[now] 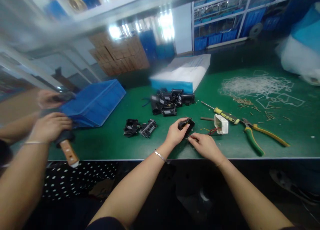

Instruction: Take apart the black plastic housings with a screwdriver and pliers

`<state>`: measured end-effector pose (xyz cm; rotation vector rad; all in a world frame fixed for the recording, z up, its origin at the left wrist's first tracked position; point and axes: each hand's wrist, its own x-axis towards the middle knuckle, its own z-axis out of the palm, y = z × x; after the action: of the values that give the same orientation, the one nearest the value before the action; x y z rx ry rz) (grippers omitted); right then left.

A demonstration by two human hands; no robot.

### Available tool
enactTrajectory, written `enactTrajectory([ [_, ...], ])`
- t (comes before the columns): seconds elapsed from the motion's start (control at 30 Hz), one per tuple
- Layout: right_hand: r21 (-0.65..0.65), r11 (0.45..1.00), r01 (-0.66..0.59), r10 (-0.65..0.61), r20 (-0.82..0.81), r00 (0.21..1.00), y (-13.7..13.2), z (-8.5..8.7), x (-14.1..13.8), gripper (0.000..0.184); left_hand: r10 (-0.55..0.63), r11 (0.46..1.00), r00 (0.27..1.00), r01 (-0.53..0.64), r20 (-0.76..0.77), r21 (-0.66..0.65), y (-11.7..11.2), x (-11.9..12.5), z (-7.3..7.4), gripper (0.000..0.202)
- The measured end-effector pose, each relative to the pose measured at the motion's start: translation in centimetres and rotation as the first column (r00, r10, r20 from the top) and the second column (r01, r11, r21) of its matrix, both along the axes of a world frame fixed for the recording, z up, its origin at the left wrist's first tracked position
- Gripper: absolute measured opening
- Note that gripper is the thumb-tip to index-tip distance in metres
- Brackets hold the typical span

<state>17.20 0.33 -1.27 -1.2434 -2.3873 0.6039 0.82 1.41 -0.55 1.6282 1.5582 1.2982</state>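
My left hand point(175, 133) is closed on a small black plastic part point(186, 124) just above the green table point(125, 143). My right hand point(205, 146) sits beside it, fingers pinched at thin wires point(208, 131) trailing from the part; what they pinch is too small to name. A white plastic box point(221, 124) with red and yellow wires lies just right of the part. Two black parts point(140, 127) lie to the left of my hands, and a heap of several more point(171, 100) sits further back.
A yellow-handled screwdriver point(223, 114) and green-and-yellow pliers point(260, 136) lie to the right. Behind are a blue bin point(95, 101), a white-and-blue package point(183, 73), white plastic scraps point(255, 86) and small screws. At left, another person's hands point(51, 125) hold a wooden-handled tool point(67, 148).
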Motion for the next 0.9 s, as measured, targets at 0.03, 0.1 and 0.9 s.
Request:
enactTrajectory([
  [0.03, -0.022, 1.0, -0.019, 0.018, -0.031, 0.999, 0.2, 0.0, 0.3, 0.031, -0.004, 1.0, 1.0, 0.003, -0.025, -0.013, 0.2, 0.1, 0.1, 0.025],
  [0.1, -0.055, 0.998, -0.041, 0.036, -0.09, 0.995, 0.5, -0.2, 0.6, 0.032, 0.007, 0.999, 0.998, -0.01, -0.07, -0.046, 0.7, 0.2, 0.3, 0.024],
  [0.9, -0.103, 0.988, -0.114, 0.06, -0.427, 0.902, -0.1, -1.1, 1.2, 0.039, 0.019, 0.997, 0.937, -0.046, -0.349, -0.069, 1.2, 1.0, 1.0, 0.023],
])
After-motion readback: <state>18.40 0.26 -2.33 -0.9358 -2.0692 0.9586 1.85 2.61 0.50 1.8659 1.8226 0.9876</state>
